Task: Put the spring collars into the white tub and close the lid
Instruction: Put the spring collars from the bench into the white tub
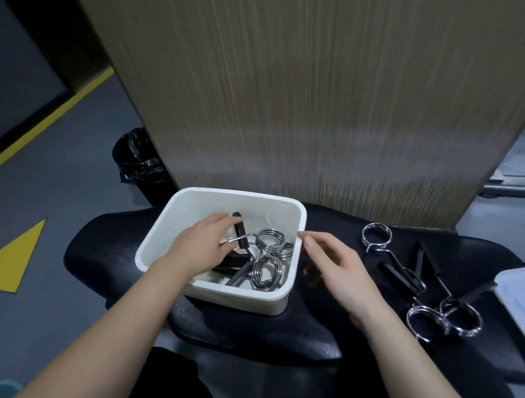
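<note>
Your left hand (pixel 203 244) grips a collar handle inside the white tub (pixel 157 237); your right hand (pixel 334 268) touches its rim. Three spring collars (pixel 443 316) lie on the worktop (pixel 301 330).

left hand (pixel 202 246): reached forward, palm down, fingers curled | right hand (pixel 335 263): beside it, fingers loosely spread, holding nothing | forearms bare

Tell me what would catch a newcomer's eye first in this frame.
The open white tub on the black padded seat, with chrome spring collars piled inside and the left hand reaching in. The right hand hovers at its right rim, and more loose collars lie on the seat further right.
</note>
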`<state>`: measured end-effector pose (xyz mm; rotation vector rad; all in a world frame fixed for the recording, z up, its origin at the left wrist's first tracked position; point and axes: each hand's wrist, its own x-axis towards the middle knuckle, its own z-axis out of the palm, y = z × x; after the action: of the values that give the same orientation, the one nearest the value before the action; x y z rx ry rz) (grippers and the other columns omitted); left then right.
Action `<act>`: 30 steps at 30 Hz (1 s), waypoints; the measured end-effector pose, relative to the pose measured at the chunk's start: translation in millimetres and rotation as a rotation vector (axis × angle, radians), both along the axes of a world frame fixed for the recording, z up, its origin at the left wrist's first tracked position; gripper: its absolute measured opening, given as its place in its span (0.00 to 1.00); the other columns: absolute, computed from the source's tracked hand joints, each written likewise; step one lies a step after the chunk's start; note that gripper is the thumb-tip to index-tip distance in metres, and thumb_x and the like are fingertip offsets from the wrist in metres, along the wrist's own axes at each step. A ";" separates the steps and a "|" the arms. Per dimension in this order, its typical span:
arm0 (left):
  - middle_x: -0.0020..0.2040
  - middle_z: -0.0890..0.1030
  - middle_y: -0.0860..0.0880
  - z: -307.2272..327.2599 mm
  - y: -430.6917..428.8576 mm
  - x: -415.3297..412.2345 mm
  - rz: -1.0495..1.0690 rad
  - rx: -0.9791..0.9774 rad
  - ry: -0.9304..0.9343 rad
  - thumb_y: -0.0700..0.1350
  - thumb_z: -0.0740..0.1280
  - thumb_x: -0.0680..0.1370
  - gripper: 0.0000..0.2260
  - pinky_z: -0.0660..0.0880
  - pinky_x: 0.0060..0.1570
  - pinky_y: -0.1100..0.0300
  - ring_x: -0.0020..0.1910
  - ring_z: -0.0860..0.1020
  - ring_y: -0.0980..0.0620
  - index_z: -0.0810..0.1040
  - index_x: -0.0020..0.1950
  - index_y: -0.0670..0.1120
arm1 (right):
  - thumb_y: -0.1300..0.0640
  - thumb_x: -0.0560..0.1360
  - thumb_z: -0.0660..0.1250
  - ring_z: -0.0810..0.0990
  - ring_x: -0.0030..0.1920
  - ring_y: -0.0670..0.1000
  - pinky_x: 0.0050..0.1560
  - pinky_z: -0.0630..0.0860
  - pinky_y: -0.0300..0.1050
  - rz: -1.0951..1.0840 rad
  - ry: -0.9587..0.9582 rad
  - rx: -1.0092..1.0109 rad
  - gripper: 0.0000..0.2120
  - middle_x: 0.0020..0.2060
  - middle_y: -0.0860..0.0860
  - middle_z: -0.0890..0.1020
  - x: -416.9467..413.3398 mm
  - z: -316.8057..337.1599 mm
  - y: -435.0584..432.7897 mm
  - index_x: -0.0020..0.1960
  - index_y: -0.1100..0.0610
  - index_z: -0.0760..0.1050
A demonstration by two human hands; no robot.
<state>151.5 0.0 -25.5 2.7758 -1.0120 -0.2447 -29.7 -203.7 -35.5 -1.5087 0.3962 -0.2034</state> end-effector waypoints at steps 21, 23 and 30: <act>0.50 0.75 0.48 -5.2 -2.1 -3.9 0.057 0.318 0.318 0.44 0.77 0.71 0.27 0.70 0.47 0.53 0.48 0.74 0.45 0.65 0.62 0.49 | 0.48 0.79 0.68 0.78 0.41 0.49 0.43 0.79 0.49 0.021 -0.023 -0.071 0.08 0.47 0.59 0.83 -3.1 -0.7 2.5 0.57 0.41 0.81; 0.55 0.76 0.46 -5.6 -1.6 -2.8 0.073 0.343 0.321 0.44 0.77 0.70 0.30 0.73 0.52 0.52 0.51 0.75 0.44 0.64 0.65 0.51 | 0.48 0.79 0.68 0.78 0.41 0.50 0.43 0.79 0.50 0.022 -0.024 -0.073 0.08 0.47 0.59 0.83 -3.1 -1.9 2.2 0.57 0.41 0.81; 0.63 0.78 0.48 5.1 -0.4 -7.9 0.057 0.314 0.176 0.48 0.76 0.71 0.38 0.75 0.57 0.49 0.61 0.77 0.44 0.61 0.75 0.61 | 0.44 0.77 0.70 0.80 0.41 0.51 0.48 0.81 0.55 -0.017 -0.005 -0.111 0.08 0.47 0.54 0.84 -10.7 -6.3 -4.0 0.55 0.40 0.82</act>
<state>143.6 -0.4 -20.5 2.9834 -0.9193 -0.6806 -40.4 -207.7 -41.8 -1.6141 0.3997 -0.2460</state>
